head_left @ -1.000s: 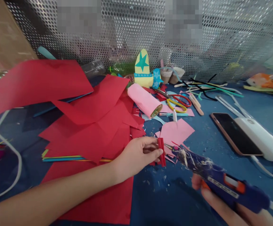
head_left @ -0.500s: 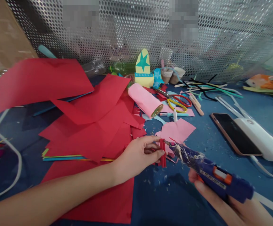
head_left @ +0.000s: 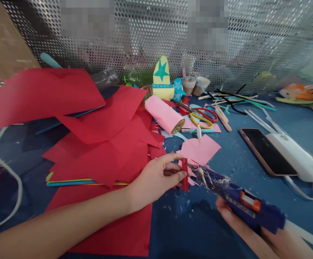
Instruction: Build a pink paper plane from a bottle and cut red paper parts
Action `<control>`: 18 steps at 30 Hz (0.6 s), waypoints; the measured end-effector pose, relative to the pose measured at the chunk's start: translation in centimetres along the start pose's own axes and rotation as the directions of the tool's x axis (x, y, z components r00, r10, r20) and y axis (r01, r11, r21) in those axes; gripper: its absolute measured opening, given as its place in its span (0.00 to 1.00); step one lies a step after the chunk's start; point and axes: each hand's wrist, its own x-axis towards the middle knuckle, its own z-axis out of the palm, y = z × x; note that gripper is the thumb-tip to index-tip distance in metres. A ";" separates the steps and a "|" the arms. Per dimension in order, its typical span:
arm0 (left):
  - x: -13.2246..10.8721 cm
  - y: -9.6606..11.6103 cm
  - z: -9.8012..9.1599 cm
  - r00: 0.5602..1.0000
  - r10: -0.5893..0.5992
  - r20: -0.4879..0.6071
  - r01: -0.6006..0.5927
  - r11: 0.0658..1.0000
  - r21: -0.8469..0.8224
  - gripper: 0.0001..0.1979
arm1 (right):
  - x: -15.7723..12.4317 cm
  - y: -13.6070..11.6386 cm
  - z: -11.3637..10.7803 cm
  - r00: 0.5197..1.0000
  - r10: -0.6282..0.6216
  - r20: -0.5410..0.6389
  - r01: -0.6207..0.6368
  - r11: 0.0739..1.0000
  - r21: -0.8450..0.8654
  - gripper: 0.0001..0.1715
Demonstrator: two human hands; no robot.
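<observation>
My left hand (head_left: 157, 178) pinches a small folded strip of red paper (head_left: 185, 180), held upright between thumb and fingers just above the table. In my right hand (head_left: 234, 219) is a dark blue hot glue gun (head_left: 237, 194), strung with dried glue threads, a pale glue stick coming out of its back end. Its nozzle tip is at the upper part of the red strip; whether it touches I cannot tell. Pink paper scraps (head_left: 201, 147) lie behind the nozzle. Beyond them rests a bottle wrapped in pink paper (head_left: 164, 114).
Red paper sheets (head_left: 91, 154) pile up on the left. Scissors (head_left: 203, 117), a yellow paper-covered piece with a star (head_left: 162, 79) and thin coloured sticks (head_left: 237, 100) are towards the back. A phone (head_left: 267, 151) and a white power bank (head_left: 302, 158) lie right. A perforated metal panel (head_left: 151, 32) stands behind.
The view has shifted slightly, so the scene sits a little further left. The glue gun's nozzle stays by the upper part of the red strip, and both hands keep their grip.
</observation>
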 end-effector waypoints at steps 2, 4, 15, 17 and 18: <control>0.0 0.0 0.0 1.000 -0.005 -0.009 0.005 1.000 0.012 0.19 | 0.2 0.2 -0.3 1.000 -0.020 0.018 0.020 1.000 0.004 0.19; -0.1 0.0 0.0 1.000 -0.009 -0.011 0.009 1.000 0.010 0.18 | 0.3 0.4 -0.6 0.998 -0.052 0.048 0.051 0.999 0.020 0.17; 0.0 0.0 0.1 1.000 -0.001 0.003 0.001 0.999 -0.054 0.16 | -0.3 -0.3 -0.8 0.997 -0.069 0.024 0.069 0.997 -0.017 0.13; 0.0 0.1 0.1 1.000 0.009 0.007 -0.008 0.999 -0.046 0.15 | -0.2 0.1 -1.2 0.986 -0.156 0.052 0.159 0.986 -0.049 0.15; 0.0 0.1 0.1 1.000 0.012 0.011 -0.012 0.999 -0.040 0.15 | -0.1 0.3 -1.3 0.974 -0.215 0.069 0.221 0.972 -0.078 0.16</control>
